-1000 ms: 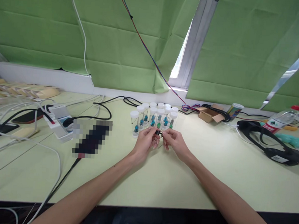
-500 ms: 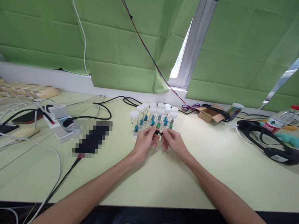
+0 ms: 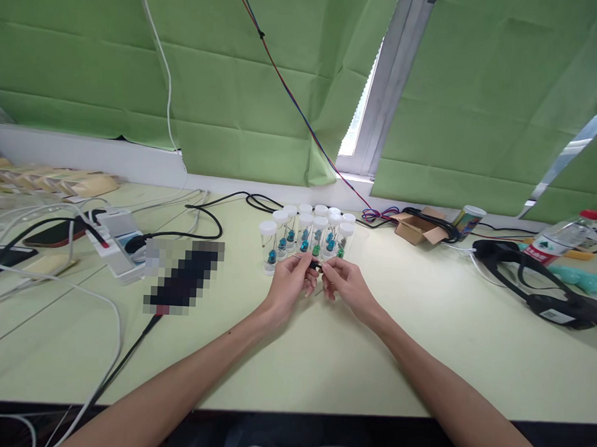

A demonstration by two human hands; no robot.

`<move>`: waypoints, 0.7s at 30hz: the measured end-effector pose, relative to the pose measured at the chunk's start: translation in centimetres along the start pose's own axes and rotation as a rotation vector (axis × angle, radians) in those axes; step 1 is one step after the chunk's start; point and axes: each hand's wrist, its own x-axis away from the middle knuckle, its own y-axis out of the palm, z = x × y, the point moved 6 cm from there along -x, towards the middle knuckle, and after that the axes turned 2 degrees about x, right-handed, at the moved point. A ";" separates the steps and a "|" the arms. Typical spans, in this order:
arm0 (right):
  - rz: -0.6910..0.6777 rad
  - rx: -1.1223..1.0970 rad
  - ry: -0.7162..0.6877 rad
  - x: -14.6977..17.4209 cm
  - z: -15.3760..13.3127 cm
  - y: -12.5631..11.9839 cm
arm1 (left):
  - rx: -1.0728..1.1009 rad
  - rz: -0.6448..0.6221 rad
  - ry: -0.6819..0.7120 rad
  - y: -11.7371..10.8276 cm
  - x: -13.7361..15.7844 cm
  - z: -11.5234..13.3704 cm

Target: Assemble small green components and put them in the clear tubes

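Green blinds (image 3: 265, 95) fill the upper half of the frame above a pale green table (image 3: 321, 358). At centre frame we note both hands meeting just above the table surface. Our left hand (image 3: 289, 284) and right hand (image 3: 344, 286) each pinch one end of a small dark part (image 3: 317, 267) between thumb and fingertips; the part sits in the narrow gap between the two hands and is too small for us to identify further. Both grips are narrow, closed on that part.

Just beyond the hands, toward upper centre, stands a cluster of clear vials (image 3: 308, 234) with white caps, upright, each with blue or green contents near the bottom. At centre left lies a black cable (image 3: 198, 225), with a white power strip (image 3: 117, 244) further left. At right of centre we record an open cardboard box (image 3: 418, 228), a small can (image 3: 469, 219) beside it, a black headset (image 3: 540, 279) at far right, and a plastic bottle (image 3: 562, 241) lying near the right edge.
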 end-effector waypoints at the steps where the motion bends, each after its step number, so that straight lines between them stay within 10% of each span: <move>1: -0.002 0.001 0.005 0.0 0.0 0.0 | -0.004 -0.003 0.000 0.0 0.0 0.0; 21: 0.009 -0.017 0.078 -0.4 1.2 0.1 | -0.062 -0.002 0.049 0.1 0.1 0.3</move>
